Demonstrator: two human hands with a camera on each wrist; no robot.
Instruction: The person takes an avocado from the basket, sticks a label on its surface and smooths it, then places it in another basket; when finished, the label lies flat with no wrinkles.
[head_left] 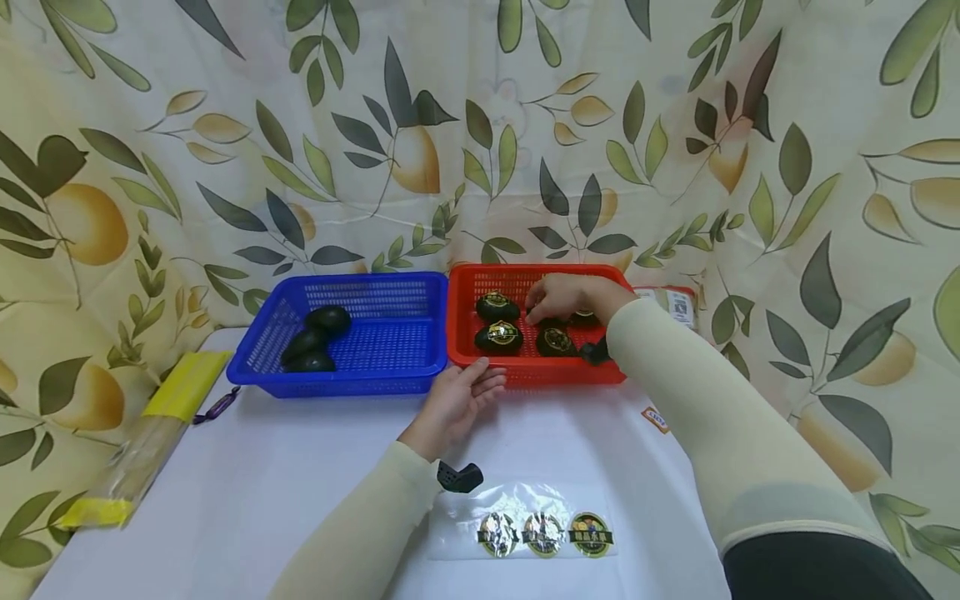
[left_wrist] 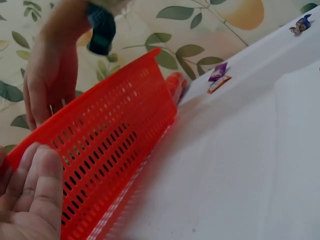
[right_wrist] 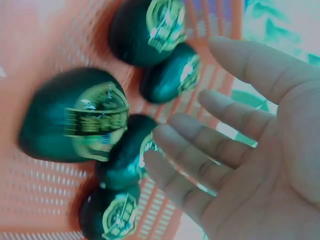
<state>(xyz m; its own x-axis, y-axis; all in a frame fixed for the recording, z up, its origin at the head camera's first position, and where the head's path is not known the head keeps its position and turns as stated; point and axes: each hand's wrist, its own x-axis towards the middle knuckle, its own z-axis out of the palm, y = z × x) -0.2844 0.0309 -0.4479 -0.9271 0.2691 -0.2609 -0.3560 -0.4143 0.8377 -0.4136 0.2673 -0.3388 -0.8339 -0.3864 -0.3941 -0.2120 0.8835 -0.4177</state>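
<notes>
While the right hand (head_left: 564,297) hovers with loose, empty fingers over the stickered avocados (right_wrist: 75,122) and the flat, empty left hand (head_left: 465,393) steadies the red basket (head_left: 480,340), a clumsy grab could scuff a sticker; crowded fruit may roll.

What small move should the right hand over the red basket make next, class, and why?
Probably draw the open right hand back out of the red basket. Its fingers are straight and hold nothing, and the dark fruits beneath it already bear gold stickers. The left hand rests at the basket's front rim, and unstickered fruits lie in the blue basket.
</notes>
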